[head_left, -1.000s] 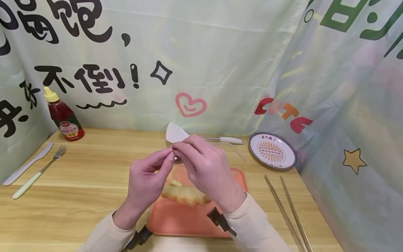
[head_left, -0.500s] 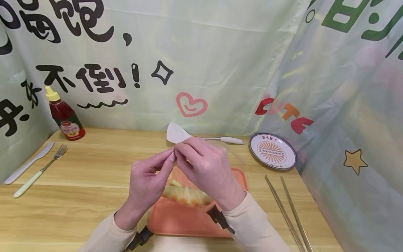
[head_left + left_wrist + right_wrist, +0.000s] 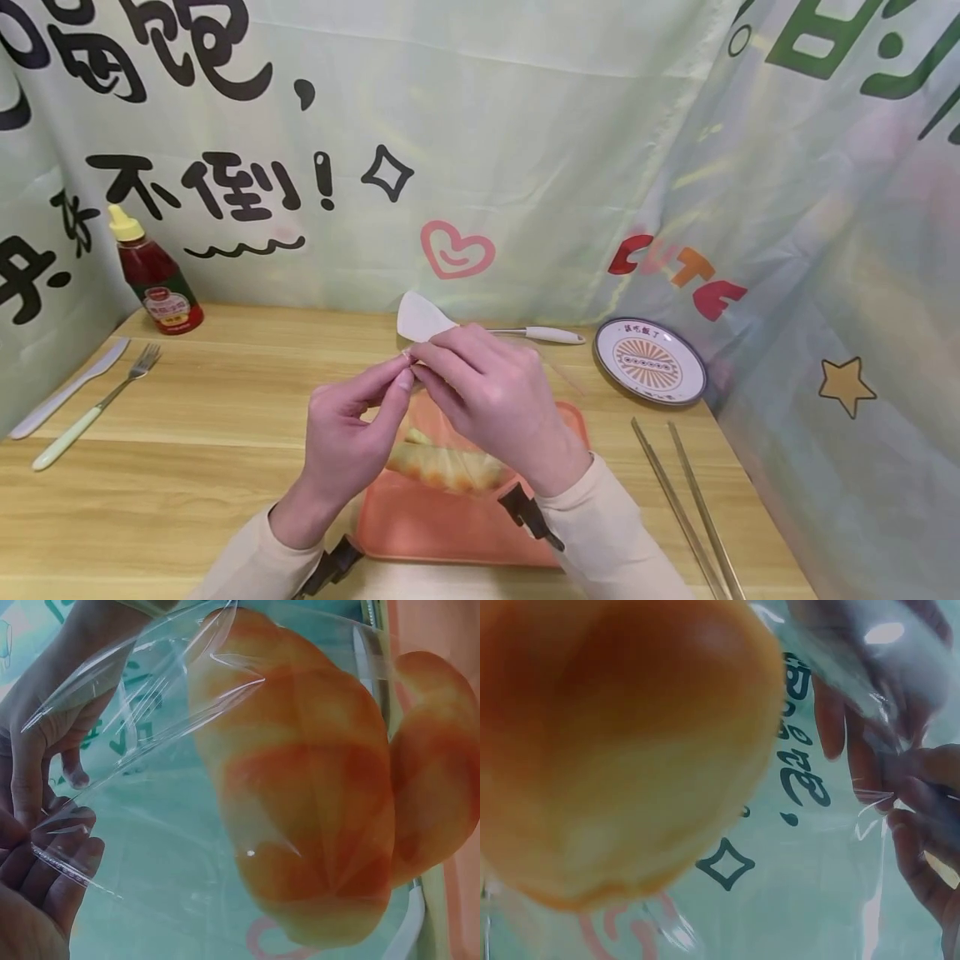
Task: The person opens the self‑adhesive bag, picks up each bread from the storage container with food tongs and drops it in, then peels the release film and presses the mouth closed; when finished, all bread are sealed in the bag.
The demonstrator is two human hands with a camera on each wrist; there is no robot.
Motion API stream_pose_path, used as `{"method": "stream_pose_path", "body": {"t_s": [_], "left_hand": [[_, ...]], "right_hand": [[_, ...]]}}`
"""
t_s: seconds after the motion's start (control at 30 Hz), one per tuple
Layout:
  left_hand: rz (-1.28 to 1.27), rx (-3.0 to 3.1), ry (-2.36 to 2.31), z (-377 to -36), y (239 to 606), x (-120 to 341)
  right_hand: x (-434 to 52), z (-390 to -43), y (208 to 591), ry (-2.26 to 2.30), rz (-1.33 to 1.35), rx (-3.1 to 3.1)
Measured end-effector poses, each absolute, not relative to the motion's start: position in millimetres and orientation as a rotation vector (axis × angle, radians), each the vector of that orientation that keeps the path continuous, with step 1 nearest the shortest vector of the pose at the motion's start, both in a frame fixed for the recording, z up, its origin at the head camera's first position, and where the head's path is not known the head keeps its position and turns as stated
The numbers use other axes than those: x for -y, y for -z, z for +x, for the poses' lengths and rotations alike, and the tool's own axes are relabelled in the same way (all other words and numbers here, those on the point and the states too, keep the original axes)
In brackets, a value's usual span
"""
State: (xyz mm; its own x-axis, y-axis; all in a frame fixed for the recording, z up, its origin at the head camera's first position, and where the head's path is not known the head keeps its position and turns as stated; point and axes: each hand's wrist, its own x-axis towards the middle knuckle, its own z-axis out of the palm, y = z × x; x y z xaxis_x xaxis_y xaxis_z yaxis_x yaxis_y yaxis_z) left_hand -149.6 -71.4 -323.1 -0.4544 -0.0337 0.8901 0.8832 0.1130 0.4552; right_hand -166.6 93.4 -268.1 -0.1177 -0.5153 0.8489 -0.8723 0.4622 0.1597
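Setting: a wooden table (image 3: pixel 225 467) closed in by a pale printed curtain (image 3: pixel 525 125).
Far left: a white knife (image 3: pixel 63 390), a fork (image 3: pixel 93 408) and a ketchup bottle (image 3: pixel 153 275), all well apart from the hands.
Left hand (image 3: pixel 348 429): thumb and fingertips pinch the top edge of a clear plastic bag (image 3: pixel 150 825).
Bag: raised over the orange tray (image 3: pixel 420 525), with bread rolls (image 3: pixel 300 787) hanging inside.
Right hand (image 3: pixel 495 408): pinches the same edge, fingertips touching the left's.
Behind: a white spatula (image 3: pixel 423 321).
Right: a patterned plate (image 3: pixel 648 360), then metal chopsticks (image 3: pixel 686 508).
Progress: judging by the pinched seam, the bag looks unopened; the rolls are not yet out.
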Motion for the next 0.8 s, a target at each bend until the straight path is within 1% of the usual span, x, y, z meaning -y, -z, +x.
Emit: {"method": "stream_pose_path", "body": {"t_s": [0.23,0.57,0.8], "left_hand": [[-0.869,1.617,1.469,-149.6,322.1,71.5],[-0.849,1.637,1.428,-149.3,323.3,71.5],[-0.884,1.623,1.420,-149.8,320.8,71.6]], "right_hand": [[-92.1,-166.1,265.5,-0.410,1.194,1.755],[-92.9,-167.1,266.7,-0.460,1.194,1.796],[-93.1,-168.3,268.4,-0.421,1.209,1.753]]}}
